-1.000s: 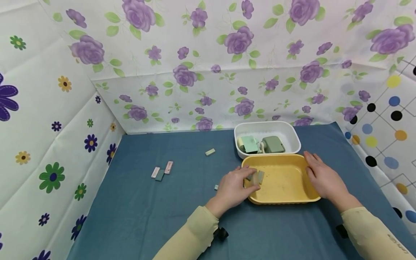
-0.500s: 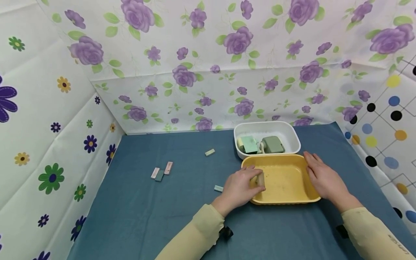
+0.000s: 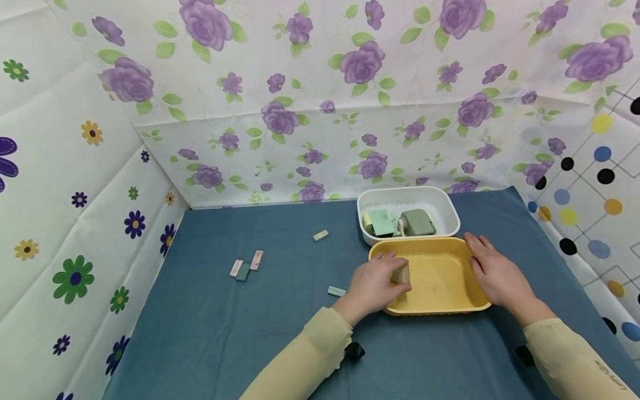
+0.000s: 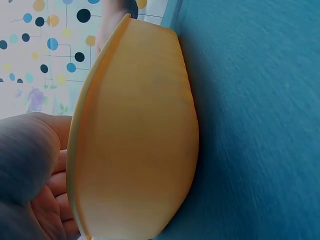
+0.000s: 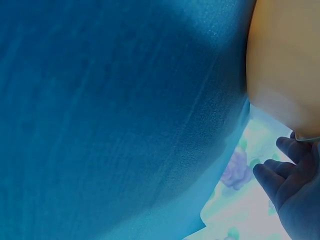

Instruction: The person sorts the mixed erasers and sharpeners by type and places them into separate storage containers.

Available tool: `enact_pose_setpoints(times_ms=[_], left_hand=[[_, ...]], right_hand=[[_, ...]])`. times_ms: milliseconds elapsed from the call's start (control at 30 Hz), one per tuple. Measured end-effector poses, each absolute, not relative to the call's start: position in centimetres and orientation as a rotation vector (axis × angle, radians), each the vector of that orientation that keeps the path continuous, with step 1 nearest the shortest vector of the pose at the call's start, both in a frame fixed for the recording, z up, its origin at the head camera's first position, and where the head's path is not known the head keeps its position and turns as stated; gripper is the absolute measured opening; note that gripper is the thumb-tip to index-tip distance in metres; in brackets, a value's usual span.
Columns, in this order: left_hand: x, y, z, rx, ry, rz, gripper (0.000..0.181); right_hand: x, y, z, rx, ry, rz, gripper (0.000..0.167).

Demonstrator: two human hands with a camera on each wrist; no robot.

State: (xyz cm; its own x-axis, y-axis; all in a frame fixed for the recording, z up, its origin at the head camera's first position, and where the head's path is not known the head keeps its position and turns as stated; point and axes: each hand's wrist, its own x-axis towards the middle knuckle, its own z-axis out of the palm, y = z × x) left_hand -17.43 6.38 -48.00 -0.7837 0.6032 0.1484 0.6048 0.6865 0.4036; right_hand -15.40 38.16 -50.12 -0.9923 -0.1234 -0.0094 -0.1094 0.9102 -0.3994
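My left hand (image 3: pixel 372 283) reaches over the left end of a yellow tray (image 3: pixel 445 310), with thumb and fingers pinching a small beige-grey rectangular block (image 3: pixel 402 275). The hand partly hides the block and that end of the tray. At the other end, my right hand (image 3: pixel 500 276) rests against the rim with its fingers straight. In the left wrist view the tray's outer wall (image 4: pixel 135 125) fills the middle, and the curled left hand (image 4: pixel 37 170) is over the rim. From the right wrist, extended fingers (image 5: pixel 280 175) show beside the tray.
Behind the yellow tray stands a white tray (image 3: pixel 445 205) holding green objects (image 3: pixel 417 223). A pale block (image 3: pixel 320 235), a light teal block (image 3: pixel 336 291), pink blocks (image 3: pixel 256 260) and a dark teal block (image 3: pixel 243 272) lie on the blue cloth (image 3: pixel 200 333). Flowered sheets (image 3: pixel 280 150) enclose the table.
My left hand has shifted slightly right, further into the yellow tray, uncovering more of the light teal block. The right hand stays at the rim. The head view has shifted a little.
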Motion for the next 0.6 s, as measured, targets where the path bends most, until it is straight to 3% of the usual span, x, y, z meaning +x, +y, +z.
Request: enact_pose_setpoints(times_ms=[467,600], left_hand=[[-18.4,8.6,-48.0,-0.976,-2.980,-0.516,0.046],[-19.0,9.4,-48.6,-0.996,-2.991,-0.452,0.037]], right_hand=[[-15.5,38.2,-50.0,-0.198,3.037,-0.629,0.066],[-15.5,38.1,-49.9,-0.198,3.032,-0.627,0.067]])
